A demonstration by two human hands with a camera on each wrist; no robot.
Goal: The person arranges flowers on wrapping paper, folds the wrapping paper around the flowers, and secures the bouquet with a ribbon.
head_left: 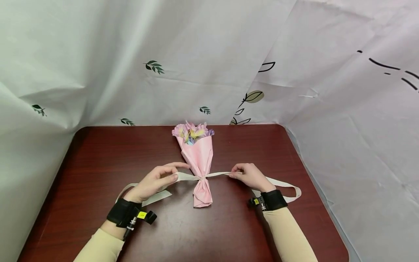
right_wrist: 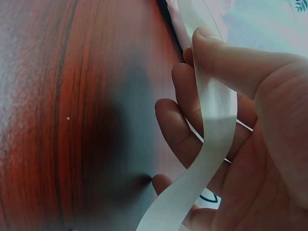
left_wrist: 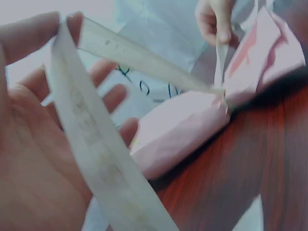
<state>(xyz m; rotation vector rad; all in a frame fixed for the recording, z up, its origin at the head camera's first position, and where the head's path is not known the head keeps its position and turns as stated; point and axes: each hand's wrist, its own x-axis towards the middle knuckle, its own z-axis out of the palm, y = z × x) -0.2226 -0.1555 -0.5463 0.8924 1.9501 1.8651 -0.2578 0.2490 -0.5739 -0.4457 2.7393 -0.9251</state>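
Note:
A bouquet wrapped in pink paper [head_left: 200, 154] lies on the table, its pink and purple flowers [head_left: 193, 131] toward the far edge. Round its narrow waist a white ribbon [head_left: 186, 177] is tied, with one end running out to each side. On the left, my left hand [head_left: 156, 182] pinches the ribbon between thumb and index finger, other fingers spread, as the left wrist view shows. My right hand [head_left: 250, 176] pinches the opposite end; in the right wrist view the ribbon [right_wrist: 217, 125] passes under the thumb and across the palm. Both stretches between hands and knot look taut.
The dark red wooden table [head_left: 108, 153] has rounded corners. Loose ribbon tails lie by each wrist, the right one in a loop [head_left: 296, 193]. A pale curtain [head_left: 183, 43] with leaf prints hangs behind and along the sides. Each wrist wears a black strap [head_left: 274, 200] with a small camera.

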